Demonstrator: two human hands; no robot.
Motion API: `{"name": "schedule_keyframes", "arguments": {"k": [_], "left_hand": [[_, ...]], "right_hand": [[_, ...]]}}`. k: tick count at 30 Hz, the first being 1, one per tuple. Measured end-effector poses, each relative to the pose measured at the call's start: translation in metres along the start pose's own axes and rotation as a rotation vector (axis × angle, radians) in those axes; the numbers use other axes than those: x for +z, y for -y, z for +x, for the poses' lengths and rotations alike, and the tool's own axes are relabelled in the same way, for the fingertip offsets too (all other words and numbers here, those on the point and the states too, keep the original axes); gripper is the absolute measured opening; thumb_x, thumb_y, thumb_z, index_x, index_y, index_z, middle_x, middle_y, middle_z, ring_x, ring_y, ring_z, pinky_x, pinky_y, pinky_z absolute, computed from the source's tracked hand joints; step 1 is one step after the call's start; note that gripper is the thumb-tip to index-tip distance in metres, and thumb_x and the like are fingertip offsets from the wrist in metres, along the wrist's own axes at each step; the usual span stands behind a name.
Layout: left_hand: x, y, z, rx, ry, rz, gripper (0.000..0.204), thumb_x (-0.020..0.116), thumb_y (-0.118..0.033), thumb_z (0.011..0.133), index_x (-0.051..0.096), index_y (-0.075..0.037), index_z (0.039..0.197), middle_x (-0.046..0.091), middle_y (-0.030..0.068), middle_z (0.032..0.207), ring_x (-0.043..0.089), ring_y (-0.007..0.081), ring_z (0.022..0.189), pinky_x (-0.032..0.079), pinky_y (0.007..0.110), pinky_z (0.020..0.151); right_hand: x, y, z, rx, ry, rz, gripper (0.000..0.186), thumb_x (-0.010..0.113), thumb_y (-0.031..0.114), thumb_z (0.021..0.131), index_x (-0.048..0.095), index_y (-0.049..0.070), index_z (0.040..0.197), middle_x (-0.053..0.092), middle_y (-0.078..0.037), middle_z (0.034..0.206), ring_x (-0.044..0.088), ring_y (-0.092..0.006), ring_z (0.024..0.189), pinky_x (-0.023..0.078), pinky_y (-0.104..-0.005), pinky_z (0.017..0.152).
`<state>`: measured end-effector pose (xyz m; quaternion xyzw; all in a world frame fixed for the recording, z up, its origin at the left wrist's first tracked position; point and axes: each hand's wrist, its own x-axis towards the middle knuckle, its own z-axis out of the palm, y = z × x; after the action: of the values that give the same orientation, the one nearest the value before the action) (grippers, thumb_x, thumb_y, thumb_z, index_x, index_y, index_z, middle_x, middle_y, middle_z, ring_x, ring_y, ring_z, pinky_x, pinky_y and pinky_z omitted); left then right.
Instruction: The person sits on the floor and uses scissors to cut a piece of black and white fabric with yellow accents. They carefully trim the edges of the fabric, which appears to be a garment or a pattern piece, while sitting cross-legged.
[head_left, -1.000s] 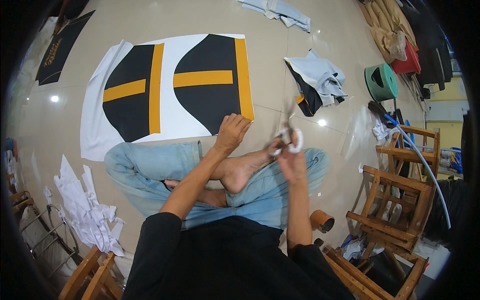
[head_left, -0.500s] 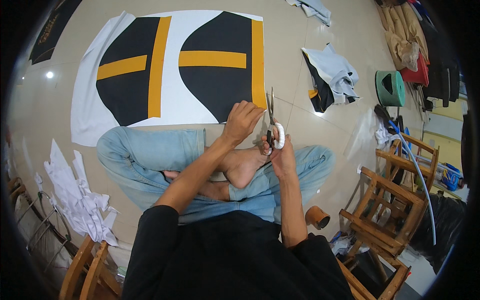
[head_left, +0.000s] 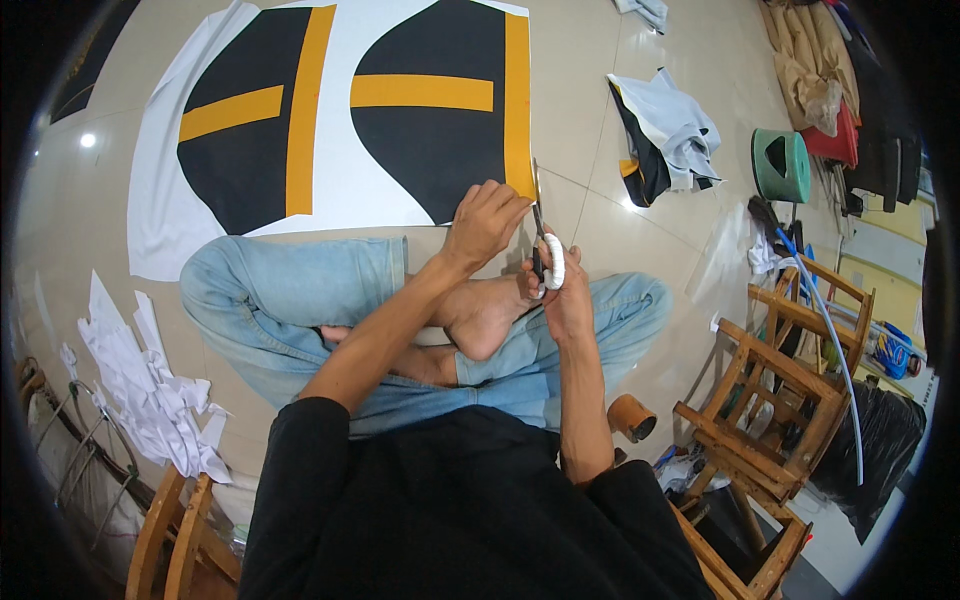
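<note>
A white cloth (head_left: 340, 190) printed with two black sleeve-like shapes lies spread on the floor before my crossed legs. Each black shape (head_left: 430, 150) carries a yellow bar and a yellow band along its right side. My left hand (head_left: 483, 228) pinches the cloth's near right corner, at the lower end of the yellow band (head_left: 517, 110). Just right of it, my right hand (head_left: 562, 295) grips scissors (head_left: 540, 255) with one white-wrapped handle loop. Their blades point away from me along the cloth's right edge; whether they touch it I cannot tell.
Folded grey, black and yellow fabric (head_left: 665, 135) lies at the right, beyond it a green roll-shaped object (head_left: 780, 165). Wooden stools (head_left: 775, 380) crowd the right side, near a brown cup-like object (head_left: 630, 415). White scraps (head_left: 150, 380) are heaped at the left.
The whole view has shifted slightly, so the cloth sits higher in the picture. The scissor blades look closer together and nearer the cloth edge. Both hands keep their holds.
</note>
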<state>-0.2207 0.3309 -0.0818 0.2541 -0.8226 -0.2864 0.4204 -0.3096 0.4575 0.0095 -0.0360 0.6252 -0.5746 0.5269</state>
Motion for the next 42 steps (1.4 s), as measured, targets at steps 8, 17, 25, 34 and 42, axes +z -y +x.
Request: {"name": "schedule_keyframes", "arguments": {"k": [8, 17, 25, 34, 42], "left_hand": [[0.002, 0.001, -0.001, -0.012, 0.021, 0.019, 0.012, 0.071, -0.012, 0.084, 0.071, -0.006, 0.095, 0.059, 0.0022, 0.084, 0.054, 0.0208, 0.080, 0.041, 0.034, 0.068], [0.001, 0.001, -0.002, -0.044, 0.030, -0.001, 0.013, 0.071, -0.007, 0.083, 0.070, -0.005, 0.096, 0.062, 0.0039, 0.087, 0.057, 0.0225, 0.082, 0.042, 0.036, 0.070], [0.001, 0.001, -0.002, -0.055, 0.041, 0.002, 0.012, 0.071, -0.007, 0.084, 0.069, -0.005, 0.095, 0.062, 0.0042, 0.087, 0.057, 0.0228, 0.082, 0.042, 0.036, 0.071], [-0.001, 0.001, -0.002, -0.088, 0.028, -0.033, 0.012, 0.070, -0.006, 0.085, 0.069, -0.004, 0.097, 0.066, 0.0061, 0.095, 0.061, 0.0242, 0.090, 0.045, 0.037, 0.076], [0.002, 0.001, -0.004, -0.179, -0.019, -0.132, 0.019, 0.068, -0.007, 0.089, 0.071, -0.002, 0.107, 0.073, 0.0114, 0.108, 0.067, 0.0272, 0.108, 0.051, 0.038, 0.091]], "right_hand": [[-0.002, 0.000, 0.001, 0.006, -0.003, -0.069, 0.046, 0.055, 0.015, 0.100, 0.048, 0.001, 0.144, 0.064, -0.008, 0.087, 0.058, -0.0115, 0.069, 0.046, -0.0217, 0.058], [-0.003, 0.000, 0.002, 0.010, -0.031, -0.069, 0.046, 0.058, 0.010, 0.098, 0.051, 0.000, 0.142, 0.065, -0.005, 0.091, 0.064, -0.0122, 0.078, 0.048, -0.0208, 0.057], [-0.007, -0.001, 0.003, 0.029, -0.045, -0.107, 0.045, 0.063, 0.012, 0.096, 0.056, 0.003, 0.139, 0.064, -0.005, 0.086, 0.063, -0.0114, 0.076, 0.047, -0.0204, 0.057], [-0.006, 0.000, 0.001, 0.026, -0.030, -0.175, 0.044, 0.062, 0.016, 0.098, 0.055, 0.003, 0.140, 0.064, -0.006, 0.085, 0.062, -0.0117, 0.073, 0.047, -0.0213, 0.057], [-0.003, 0.002, 0.002, 0.054, 0.032, 0.109, 0.048, 0.044, 0.032, 0.106, 0.046, 0.006, 0.146, 0.064, -0.010, 0.082, 0.056, -0.0134, 0.062, 0.046, -0.0242, 0.056]]}}
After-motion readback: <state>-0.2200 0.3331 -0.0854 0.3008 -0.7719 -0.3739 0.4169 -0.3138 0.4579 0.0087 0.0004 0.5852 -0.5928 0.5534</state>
